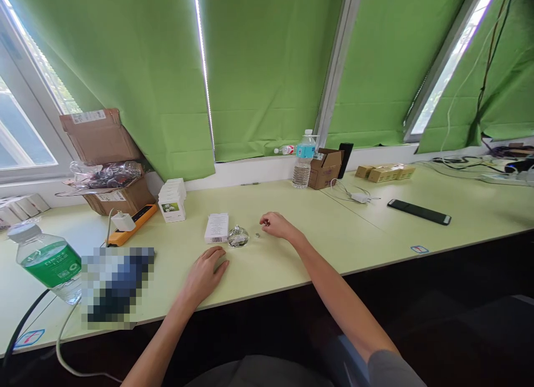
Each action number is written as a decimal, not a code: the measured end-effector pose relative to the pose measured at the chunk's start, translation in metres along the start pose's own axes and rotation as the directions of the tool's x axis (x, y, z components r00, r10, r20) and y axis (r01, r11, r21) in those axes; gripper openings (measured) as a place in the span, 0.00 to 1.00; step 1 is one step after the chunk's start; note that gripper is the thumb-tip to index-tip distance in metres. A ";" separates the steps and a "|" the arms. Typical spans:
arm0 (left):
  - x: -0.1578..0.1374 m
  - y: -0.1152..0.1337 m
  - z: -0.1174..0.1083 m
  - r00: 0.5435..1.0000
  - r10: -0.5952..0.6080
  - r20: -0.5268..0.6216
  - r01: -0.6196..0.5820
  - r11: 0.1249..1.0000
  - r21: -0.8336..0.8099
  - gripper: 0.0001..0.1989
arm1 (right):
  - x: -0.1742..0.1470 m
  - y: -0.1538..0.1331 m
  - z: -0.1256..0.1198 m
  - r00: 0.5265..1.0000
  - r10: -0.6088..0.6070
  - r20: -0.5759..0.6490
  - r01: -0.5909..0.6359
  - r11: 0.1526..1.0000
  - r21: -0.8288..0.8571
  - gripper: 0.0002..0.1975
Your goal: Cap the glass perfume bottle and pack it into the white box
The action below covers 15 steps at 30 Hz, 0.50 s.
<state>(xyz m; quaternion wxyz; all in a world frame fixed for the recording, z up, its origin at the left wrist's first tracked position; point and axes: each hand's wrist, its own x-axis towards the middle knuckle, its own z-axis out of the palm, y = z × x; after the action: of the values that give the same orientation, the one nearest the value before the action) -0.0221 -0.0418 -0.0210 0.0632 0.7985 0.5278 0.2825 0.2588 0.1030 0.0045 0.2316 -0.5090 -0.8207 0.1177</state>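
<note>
My left hand point(206, 274) lies open on the pale yellow table point(287, 270), palm down, near the front edge and holding nothing. Just beyond it sits a round, shiny, clear glass-like piece point(238, 237) with a small knob on top. A white box point(217, 228) with a barcode lies flat beside that piece, on its left. My right hand point(276, 226) pinches a small dark, shiny piece point(266, 223) between thumb and fingers, just above the table. What kind of piece it is, I cannot make out. Below those fingertips lies a tiny silvery piece point(257, 235).
Small white boxes point(172, 201), an orange power strip point(133, 224) and a green-labelled bottle point(48, 262) stand on the left. A water bottle point(303, 162) and cardboard box point(326, 168) are at the back. A black phone point(419, 212) and gold boxes point(386, 172) lie right.
</note>
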 end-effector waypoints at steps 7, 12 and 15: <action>0.002 0.002 -0.004 0.998 -0.020 -0.059 0.014 0.995 -0.099 0.12 | -0.002 -0.004 -0.005 0.996 -0.030 -0.085 0.029 0.999 -0.018 0.08; 0.016 0.012 -0.014 0.992 -0.032 -0.120 0.011 0.985 -0.171 0.13 | -0.002 -0.013 -0.012 0.980 -0.080 -0.180 0.083 0.997 0.006 0.09; 0.036 0.018 -0.018 0.994 -0.041 -0.104 0.022 0.985 -0.172 0.17 | -0.004 -0.021 -0.014 0.971 -0.122 -0.207 0.131 0.991 0.030 0.11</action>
<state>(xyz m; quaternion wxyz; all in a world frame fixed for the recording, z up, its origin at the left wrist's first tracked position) -0.0069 -0.0211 0.0150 0.1073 0.7653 0.5170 0.3682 0.2512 0.0890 0.0240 0.3330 -0.4598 -0.8205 0.0676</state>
